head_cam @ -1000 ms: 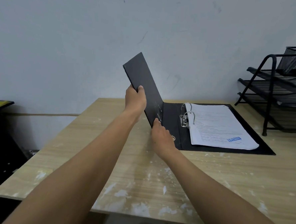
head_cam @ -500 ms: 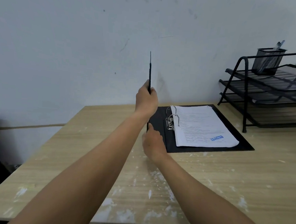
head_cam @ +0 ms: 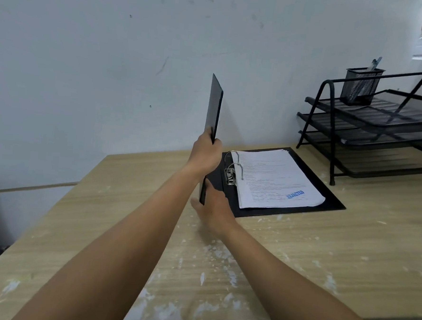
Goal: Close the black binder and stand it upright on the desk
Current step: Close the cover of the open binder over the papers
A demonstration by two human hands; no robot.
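The black binder [head_cam: 309, 185] lies open on the wooden desk [head_cam: 323, 253], its back cover flat under a stack of white papers [head_cam: 275, 178] threaded on metal rings [head_cam: 233, 166]. Its front cover [head_cam: 214, 105] stands nearly vertical, seen almost edge-on. My left hand [head_cam: 204, 154] grips the cover's near edge about halfway up. My right hand [head_cam: 214, 209] holds the cover's lower part beside the spine. The top sheet carries a blue stamp.
A black three-tier wire tray rack [head_cam: 374, 130] stands at the desk's back right, with a mesh pen cup [head_cam: 361, 85] on its top tier. A pale wall runs close behind the desk. White paint flecks mark the desktop.
The front cover swung up from a leftward tilt to roughly vertical, with both hands following it. The camera view shifted left, so the rack appears further in frame.
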